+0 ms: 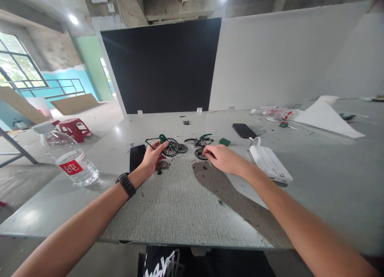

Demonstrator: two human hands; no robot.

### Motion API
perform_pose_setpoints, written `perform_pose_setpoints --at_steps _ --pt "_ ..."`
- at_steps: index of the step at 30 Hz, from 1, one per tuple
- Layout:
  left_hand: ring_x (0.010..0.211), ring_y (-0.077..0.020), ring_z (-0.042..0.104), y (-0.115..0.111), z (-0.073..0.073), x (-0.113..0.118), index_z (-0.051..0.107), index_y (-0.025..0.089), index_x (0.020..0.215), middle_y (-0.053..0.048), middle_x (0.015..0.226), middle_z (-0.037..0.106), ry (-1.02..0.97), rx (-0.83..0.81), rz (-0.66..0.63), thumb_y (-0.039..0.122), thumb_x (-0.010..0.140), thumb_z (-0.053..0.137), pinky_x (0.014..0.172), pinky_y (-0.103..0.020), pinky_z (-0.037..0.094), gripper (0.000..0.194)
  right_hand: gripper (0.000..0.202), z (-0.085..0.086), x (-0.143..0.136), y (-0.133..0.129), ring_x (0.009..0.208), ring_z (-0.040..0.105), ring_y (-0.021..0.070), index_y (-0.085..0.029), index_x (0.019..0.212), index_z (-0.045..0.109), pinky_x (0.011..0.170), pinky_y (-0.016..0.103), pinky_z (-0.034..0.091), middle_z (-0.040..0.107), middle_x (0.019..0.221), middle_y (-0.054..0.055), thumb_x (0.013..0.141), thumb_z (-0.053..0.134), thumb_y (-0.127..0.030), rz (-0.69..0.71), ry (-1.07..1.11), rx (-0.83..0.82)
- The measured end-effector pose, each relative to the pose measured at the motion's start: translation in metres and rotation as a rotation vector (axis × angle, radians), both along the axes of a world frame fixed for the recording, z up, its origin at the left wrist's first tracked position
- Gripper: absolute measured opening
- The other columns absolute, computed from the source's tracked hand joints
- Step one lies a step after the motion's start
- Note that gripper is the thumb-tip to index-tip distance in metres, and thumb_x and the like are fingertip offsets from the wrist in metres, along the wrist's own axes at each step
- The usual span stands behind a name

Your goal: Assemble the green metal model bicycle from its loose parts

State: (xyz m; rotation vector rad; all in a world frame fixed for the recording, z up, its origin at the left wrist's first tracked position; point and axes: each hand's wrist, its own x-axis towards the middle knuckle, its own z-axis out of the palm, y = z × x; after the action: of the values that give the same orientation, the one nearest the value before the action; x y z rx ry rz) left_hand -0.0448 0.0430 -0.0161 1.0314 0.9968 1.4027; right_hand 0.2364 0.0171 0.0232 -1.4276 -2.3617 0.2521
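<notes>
My left hand [154, 155] is closed on a green model bicycle frame [163, 139], held just above the table. A black spoked wheel [171, 147] shows at its fingertips, and another spoked wheel [182, 148] is just right of it. My right hand [220, 157] is curled with its fingertips on a small spoked wheel [200, 153] low at the tabletop; the fingers hide part of it. Just beyond lies a second dark green model bicycle frame [204, 139]. A green flat piece [224, 141] rests to the right, and a small green part [159, 171] is below my left hand.
A phone [137, 157] lies by my left hand, another phone [243, 130] farther back. A white power bank [270, 163] with a cable is right of my right forearm. A water bottle [67, 157] stands left. White paper [328, 117] and plastic wrapping [274, 112] lie back right.
</notes>
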Motion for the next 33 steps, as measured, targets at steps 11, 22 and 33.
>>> perform_pose_setpoints --at_steps 11,22,33 --pt "0.063 -0.0085 0.059 -0.001 0.001 0.000 0.069 0.014 0.089 -0.004 0.085 0.067 0.026 0.033 -0.006 0.040 0.070 0.087 0.049 -0.017 0.049 0.036 0.025 -0.006 0.008 0.001 0.087 0.067 0.0237 -0.023 0.100 0.077 0.075 0.036 0.047 0.077 0.093 0.009 0.091 0.055 -0.030 -0.002 -0.028 -0.133" --pt "0.058 -0.0081 0.059 -0.005 0.004 0.002 0.069 0.015 0.089 -0.003 0.082 0.068 0.031 0.014 -0.025 0.041 0.070 0.087 0.044 -0.017 0.045 0.037 0.027 -0.010 0.009 0.002 0.086 0.069 0.0234 -0.025 0.101 0.081 0.074 0.036 0.048 0.079 0.100 0.009 0.091 0.055 -0.027 0.012 -0.032 -0.141" --pt "0.058 -0.0101 0.062 -0.006 0.005 0.004 0.069 0.014 0.089 -0.005 0.081 0.069 0.013 0.031 -0.050 0.038 0.071 0.087 0.044 -0.020 0.048 0.035 0.026 -0.013 0.010 0.000 0.079 0.066 0.0223 -0.027 0.102 0.079 0.067 0.035 0.046 0.076 0.096 0.010 0.093 0.055 -0.030 -0.005 -0.025 -0.133"
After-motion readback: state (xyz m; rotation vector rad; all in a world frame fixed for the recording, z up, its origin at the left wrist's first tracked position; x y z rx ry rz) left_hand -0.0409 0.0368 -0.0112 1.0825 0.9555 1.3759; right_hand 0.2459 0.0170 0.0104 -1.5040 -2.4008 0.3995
